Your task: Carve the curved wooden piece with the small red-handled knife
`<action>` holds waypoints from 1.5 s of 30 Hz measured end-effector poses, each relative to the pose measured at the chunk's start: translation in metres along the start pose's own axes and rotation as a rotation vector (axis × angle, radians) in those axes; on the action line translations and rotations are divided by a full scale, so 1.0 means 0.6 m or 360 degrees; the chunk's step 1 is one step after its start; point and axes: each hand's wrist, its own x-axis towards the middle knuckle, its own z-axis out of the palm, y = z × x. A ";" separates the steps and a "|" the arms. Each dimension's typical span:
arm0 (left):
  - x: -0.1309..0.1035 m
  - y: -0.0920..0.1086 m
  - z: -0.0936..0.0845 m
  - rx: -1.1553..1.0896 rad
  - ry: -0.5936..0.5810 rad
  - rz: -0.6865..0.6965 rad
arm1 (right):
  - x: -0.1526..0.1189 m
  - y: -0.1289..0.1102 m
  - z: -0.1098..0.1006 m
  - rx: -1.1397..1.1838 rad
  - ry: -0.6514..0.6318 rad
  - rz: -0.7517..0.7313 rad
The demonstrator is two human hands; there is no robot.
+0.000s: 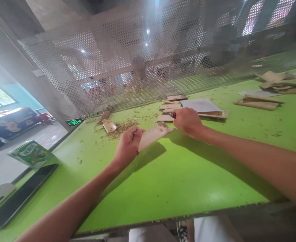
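My left hand grips the near end of a pale, flat piece of bark, thumb on top, and holds it tilted above the green table. A rough brown patch shows at the piece's far end. Just beyond that end, my right hand is closed around a tool with a dark red handle. One end of the handle sticks out on the left of the fist; its blade cannot be made out. Behind my hands lie several pale strips and a white sheet over a brown curled piece.
Brown shavings are heaped at the left, beside a short pale piece. More curled bark lies at the right. A green box and a black phone sit at the left edge. A perforated screen borders the table's back.
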 end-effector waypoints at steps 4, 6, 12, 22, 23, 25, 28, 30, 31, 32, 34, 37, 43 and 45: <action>0.011 0.003 -0.020 0.0584 0.0175 0.0232 | 0.007 0.011 0.000 0.0104 -0.0155 0.0062; 0.013 0.001 -0.026 0.0658 0.0162 0.0200 | 0.005 0.008 0.005 0.0189 -0.0243 -0.0030; 0.016 -0.012 -0.026 0.0411 -0.0004 -0.0195 | -0.004 -0.006 0.023 0.0239 -0.0387 -0.0249; 0.014 -0.017 -0.016 0.0270 0.0160 -0.0216 | -0.007 -0.013 0.024 0.0071 -0.0360 -0.0448; 0.012 -0.013 -0.016 0.0323 0.0204 -0.0128 | -0.007 -0.013 0.025 0.0048 -0.0358 -0.0467; 0.009 -0.005 -0.017 0.0414 0.0285 0.0041 | -0.007 -0.015 0.025 0.0013 -0.0351 -0.0486; 0.004 0.003 -0.015 0.0500 0.0358 0.0253 | -0.009 -0.019 0.022 -0.0044 -0.0349 -0.0502; 0.001 0.006 -0.013 0.0522 0.0345 0.0355 | -0.010 -0.023 0.018 -0.0102 -0.0341 -0.0509; -0.001 0.007 -0.012 0.0522 0.0325 0.0388 | -0.011 -0.024 0.016 -0.0128 -0.0330 -0.0512; -0.003 0.008 -0.011 0.0517 0.0303 0.0411 | -0.012 -0.026 0.014 -0.0147 -0.0321 -0.0514; -0.005 0.010 -0.010 0.0501 0.0280 0.0443 | -0.013 -0.028 0.013 -0.0166 -0.0309 -0.0513; -0.007 0.011 -0.008 0.0456 0.0297 0.0446 | -0.016 -0.030 0.016 -0.0185 -0.0280 -0.0491; -0.012 0.004 0.004 0.0105 0.0313 0.0087 | -0.023 -0.036 0.028 -0.0216 -0.0107 -0.0415; -0.015 -0.001 0.011 -0.0024 0.0298 -0.0047 | -0.026 -0.038 0.033 -0.0212 -0.0089 -0.0398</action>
